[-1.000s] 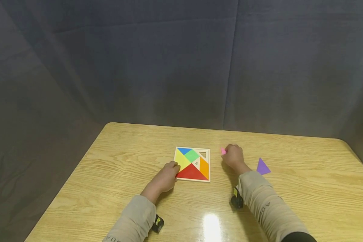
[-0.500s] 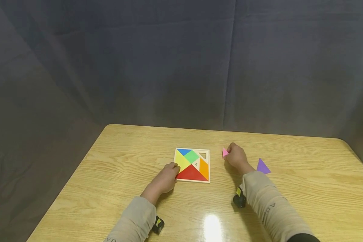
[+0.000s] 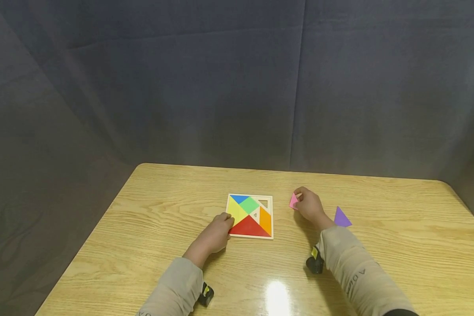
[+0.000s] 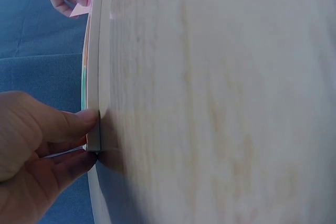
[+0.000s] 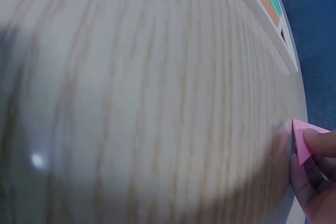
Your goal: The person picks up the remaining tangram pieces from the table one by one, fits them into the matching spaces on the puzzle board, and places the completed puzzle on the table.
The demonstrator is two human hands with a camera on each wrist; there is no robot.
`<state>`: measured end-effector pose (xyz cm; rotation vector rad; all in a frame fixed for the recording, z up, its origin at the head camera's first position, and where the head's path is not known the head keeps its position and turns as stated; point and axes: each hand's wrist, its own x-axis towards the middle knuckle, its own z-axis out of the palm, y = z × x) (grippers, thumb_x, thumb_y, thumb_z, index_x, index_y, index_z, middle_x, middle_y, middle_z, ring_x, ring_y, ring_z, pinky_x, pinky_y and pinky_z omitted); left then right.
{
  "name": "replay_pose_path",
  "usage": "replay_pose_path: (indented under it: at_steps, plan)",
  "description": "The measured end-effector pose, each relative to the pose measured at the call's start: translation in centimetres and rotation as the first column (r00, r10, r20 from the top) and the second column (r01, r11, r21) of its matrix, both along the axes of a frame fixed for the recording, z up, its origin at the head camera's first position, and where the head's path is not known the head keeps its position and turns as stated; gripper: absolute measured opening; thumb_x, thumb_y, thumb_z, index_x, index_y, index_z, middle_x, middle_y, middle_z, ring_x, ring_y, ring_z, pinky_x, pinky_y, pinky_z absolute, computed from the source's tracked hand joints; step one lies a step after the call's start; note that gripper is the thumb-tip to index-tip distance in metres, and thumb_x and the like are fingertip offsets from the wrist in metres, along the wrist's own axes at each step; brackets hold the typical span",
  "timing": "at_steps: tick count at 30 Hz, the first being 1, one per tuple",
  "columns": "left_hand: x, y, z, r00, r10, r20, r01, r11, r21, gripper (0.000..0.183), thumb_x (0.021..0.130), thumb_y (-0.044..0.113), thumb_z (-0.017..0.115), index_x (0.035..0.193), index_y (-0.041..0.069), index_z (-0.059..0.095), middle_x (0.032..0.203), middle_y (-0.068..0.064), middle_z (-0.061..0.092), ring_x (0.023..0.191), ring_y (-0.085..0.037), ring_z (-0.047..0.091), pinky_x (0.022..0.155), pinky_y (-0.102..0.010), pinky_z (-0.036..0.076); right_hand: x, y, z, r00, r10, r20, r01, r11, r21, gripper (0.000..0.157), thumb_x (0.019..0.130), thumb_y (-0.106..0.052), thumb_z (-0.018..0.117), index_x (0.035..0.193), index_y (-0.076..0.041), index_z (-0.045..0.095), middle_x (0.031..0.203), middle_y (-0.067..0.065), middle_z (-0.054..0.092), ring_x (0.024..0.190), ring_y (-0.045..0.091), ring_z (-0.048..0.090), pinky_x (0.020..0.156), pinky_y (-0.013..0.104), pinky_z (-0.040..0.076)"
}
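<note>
A square tangram tray (image 3: 257, 211) lies on the table in the head view, with blue, green, yellow, red and orange pieces set in it. Two bare triangular recesses show on its right side, one at the upper right corner and one near the centre. My left hand (image 3: 214, 231) grips the tray's lower left corner; the left wrist view shows its thumb (image 4: 86, 116) on the tray's edge. Right of the tray, my right hand (image 3: 310, 206) pinches a small pink triangle (image 3: 292, 201) between thumb and fingers. In the right wrist view the pink triangle (image 5: 302, 139) is held tilted close over the table.
A purple triangle (image 3: 342, 218) lies on the wooden table (image 3: 174, 197) to the right of my right hand. Behind the table's far edge hangs a dark curtain (image 3: 221, 96). A bright light reflection shows near the front.
The pink triangle has been lifted and turned in my right hand's fingers, showing more of its face. My right hand has shifted slightly right. The left hand and tray stay in place.
</note>
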<state>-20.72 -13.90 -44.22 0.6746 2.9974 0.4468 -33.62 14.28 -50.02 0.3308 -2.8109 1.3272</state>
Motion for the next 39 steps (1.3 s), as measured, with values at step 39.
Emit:
replay_pose_path:
  at_steps: [39]
  plan:
    - [0.0, 0.0, 0.0, 1.0, -0.003, -0.004, 0.003, 1.0, -0.01, 0.024, 0.077, -0.001, 0.059, 0.1, -0.003, 0.052, 0.114, -0.018, 0.044, 0.104, -0.032, 0.043, 0.088, -0.036, 0.038, 5.0, -4.2, 4.9, 0.995, -0.065, 0.079, 0.075, 0.987, -0.142, 0.031, 0.074, 0.006, 0.059, 0.103, 0.004, 0.051, 0.075, 0.012, 0.053, 0.054, 0.011, 0.048, 0.047, 0.018, 0.042]
